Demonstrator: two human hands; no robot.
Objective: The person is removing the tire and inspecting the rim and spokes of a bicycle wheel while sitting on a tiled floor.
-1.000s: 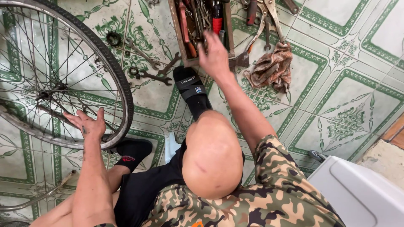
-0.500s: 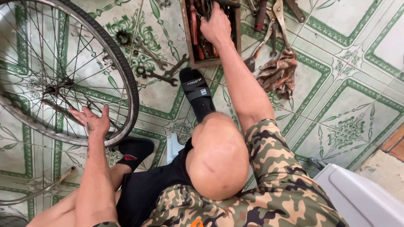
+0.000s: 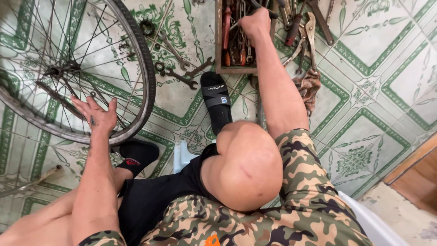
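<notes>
Tools, rusty pliers and spanners heaped in a long wooden tray (image 3: 220,41), lie at the far middle of the green-patterned tiled floor (image 3: 364,114), the tray's long axis running near to far. The right hand (image 3: 255,23) is stretched straight out into it, fingers curled among the metal handles; whether it grips one of them I cannot tell, since the knuckles hide the fingertips. More loose tools lie just right of the tray, above a crumpled brown rag (image 3: 312,86), and two dark spanners (image 3: 184,75) lie on the tiles just left of it.

The left hand (image 3: 98,116) is well apart from all this, at the near left, open with fingers spread and pressed flat on the black tyre (image 3: 145,73) and spokes of a bicycle wheel lying on the floor. The wheel's hub (image 3: 57,70) sits further left.

Between the two arms a black slide sandal (image 3: 217,105) on one foot points toward the tray, and a black sock (image 3: 136,155) covers the other foot beside the wheel's rim. So the right hand alone is at the tools; the left rests on the wheel.
</notes>
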